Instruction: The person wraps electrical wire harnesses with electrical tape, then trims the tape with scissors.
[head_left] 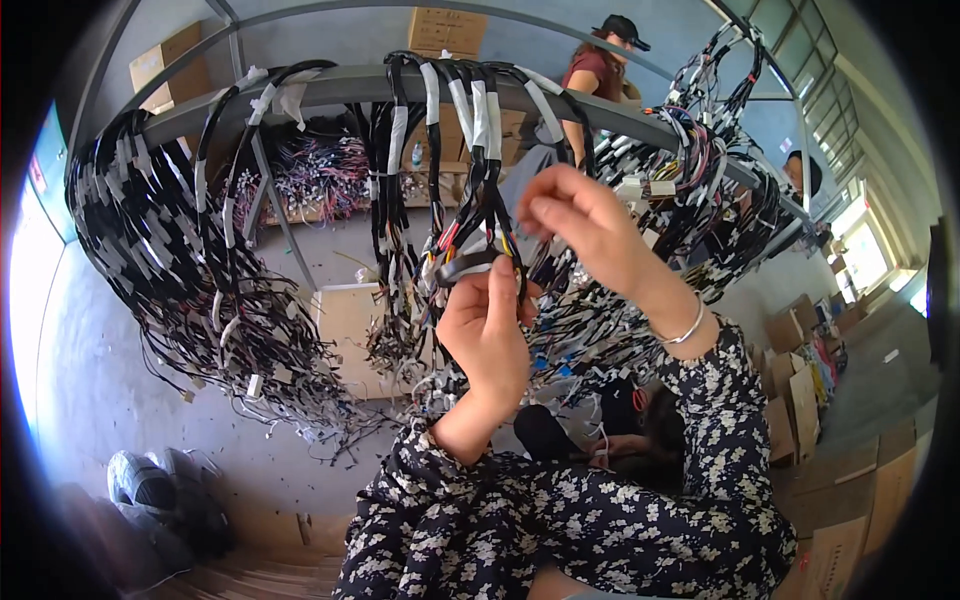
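My left hand (488,325) is closed, its thumb pressed on what looks like a roll of black tape (470,266). It sits against a black-wrapped wire harness (487,190) that hangs from the rack's bar. Red and yellow wires come out of the harness just above the thumb. To the right and slightly higher, my right hand (590,225) is raised with its fingers curled and the thumb near the fingertips. Whether a thin piece lies between those fingers cannot be made out. A bracelet circles the right wrist.
A grey metal bar (340,88) carries many hanging harnesses, with a thick bundle (150,220) at left and more at right. Cartons (445,32) stand behind. A person in a cap (600,75) is beyond the rack. Another person's hand (620,448) shows below. Wrapped bundles (150,485) lie lower left.
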